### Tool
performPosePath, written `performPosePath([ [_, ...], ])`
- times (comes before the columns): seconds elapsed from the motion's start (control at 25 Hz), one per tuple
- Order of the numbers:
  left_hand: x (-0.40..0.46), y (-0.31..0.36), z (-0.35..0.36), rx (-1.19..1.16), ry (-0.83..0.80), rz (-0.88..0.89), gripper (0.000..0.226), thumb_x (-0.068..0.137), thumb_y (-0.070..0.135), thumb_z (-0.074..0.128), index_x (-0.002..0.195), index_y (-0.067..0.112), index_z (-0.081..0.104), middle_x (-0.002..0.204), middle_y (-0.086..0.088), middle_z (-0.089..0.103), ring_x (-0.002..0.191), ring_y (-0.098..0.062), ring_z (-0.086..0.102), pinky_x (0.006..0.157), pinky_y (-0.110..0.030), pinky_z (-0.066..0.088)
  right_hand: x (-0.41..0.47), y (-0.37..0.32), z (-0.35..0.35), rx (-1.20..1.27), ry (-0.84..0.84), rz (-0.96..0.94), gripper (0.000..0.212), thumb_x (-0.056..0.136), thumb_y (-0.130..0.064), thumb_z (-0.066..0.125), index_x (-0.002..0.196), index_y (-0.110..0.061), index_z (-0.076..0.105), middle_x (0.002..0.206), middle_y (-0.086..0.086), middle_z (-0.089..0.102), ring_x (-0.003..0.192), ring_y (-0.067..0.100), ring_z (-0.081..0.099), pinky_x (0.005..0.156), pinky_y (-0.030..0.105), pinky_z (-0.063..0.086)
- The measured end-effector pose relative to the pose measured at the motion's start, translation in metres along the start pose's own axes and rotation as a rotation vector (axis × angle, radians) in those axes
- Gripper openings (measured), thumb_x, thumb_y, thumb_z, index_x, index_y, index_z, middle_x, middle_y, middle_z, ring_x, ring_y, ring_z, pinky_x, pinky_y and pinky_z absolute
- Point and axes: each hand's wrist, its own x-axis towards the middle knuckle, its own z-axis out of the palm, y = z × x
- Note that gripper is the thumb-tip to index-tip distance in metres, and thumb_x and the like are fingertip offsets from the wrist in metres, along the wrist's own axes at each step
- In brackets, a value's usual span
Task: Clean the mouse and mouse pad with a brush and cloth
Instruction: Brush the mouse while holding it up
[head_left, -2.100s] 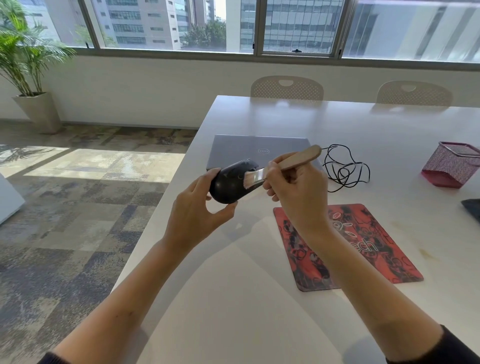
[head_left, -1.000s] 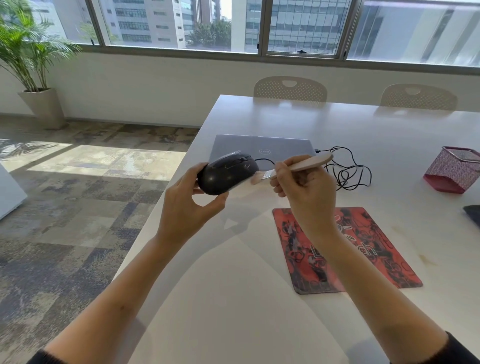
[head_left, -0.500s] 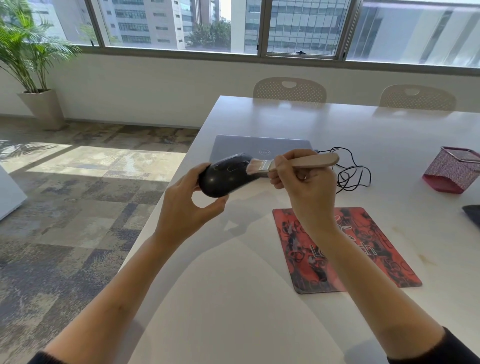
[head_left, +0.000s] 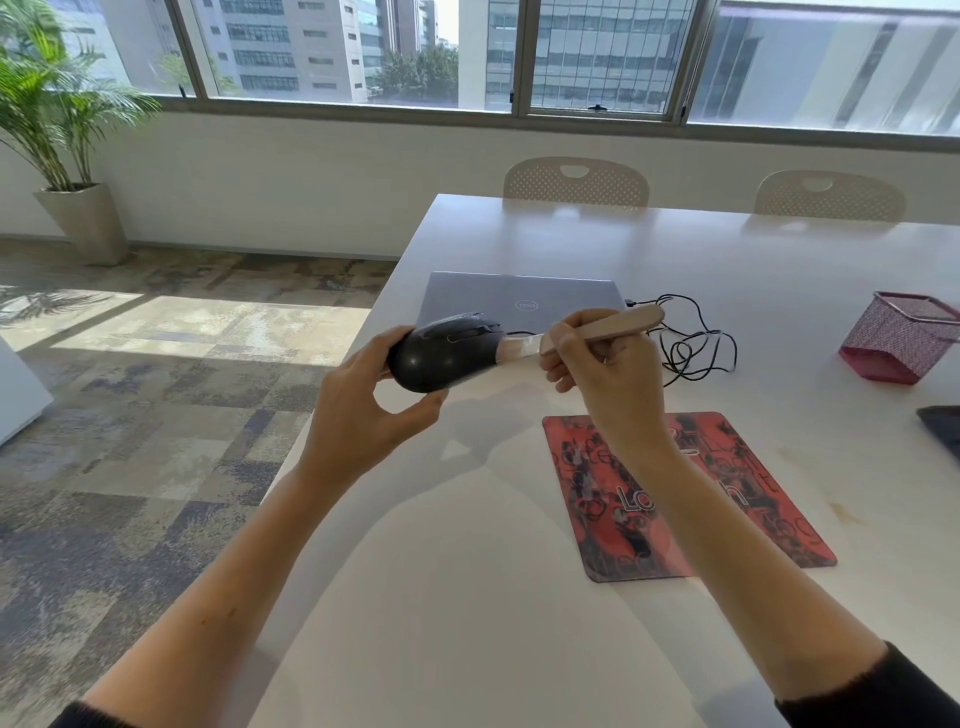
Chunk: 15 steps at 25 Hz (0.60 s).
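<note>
Left hand (head_left: 358, 415) grips the glossy black mouse (head_left: 441, 358); right hand (head_left: 608, 379) pinches the wooden brush (head_left: 602, 328) against it.

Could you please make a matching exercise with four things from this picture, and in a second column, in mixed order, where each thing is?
Things:
1. mouse
2. brush
3. mouse pad
4. laptop

Places:
A. gripped in the right hand
B. closed, flat on the table, behind the hands
C. held up in the left hand
D. flat on the table, under the right forearm

Pairs: 1-C, 2-A, 3-D, 4-B
</note>
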Motion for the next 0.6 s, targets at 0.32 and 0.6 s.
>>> performPosePath([
  [0.32,-0.007,-0.003,-0.012,-0.034,-0.064,-0.010,0.056,0.070,0.025,0.075,0.122,0.013,0.056,0.104,0.007,0.065,0.092,0.001,0.061,0.085,-0.010,0.047,-0.004,0.000,-0.004,0.023,-0.128,-0.003,0.010,0.090,-0.008,0.062,0.087,0.001,0.065,0.067,0.012,0.070,0.056,0.020,0.066,0.051,0.026,0.053],
  [0.6,-0.011,-0.002,-0.022,-0.057,-0.085,0.029,0.058,0.071,0.035,0.070,0.123,0.012,0.056,0.105,0.005,0.067,0.094,-0.008,0.065,0.087,-0.021,0.051,-0.004,-0.007,0.000,0.052,-0.037,0.058,0.010,0.091,-0.011,0.060,0.085,-0.005,0.065,0.065,0.009,0.070,0.055,0.019,0.065,0.048,0.025,0.051],
])
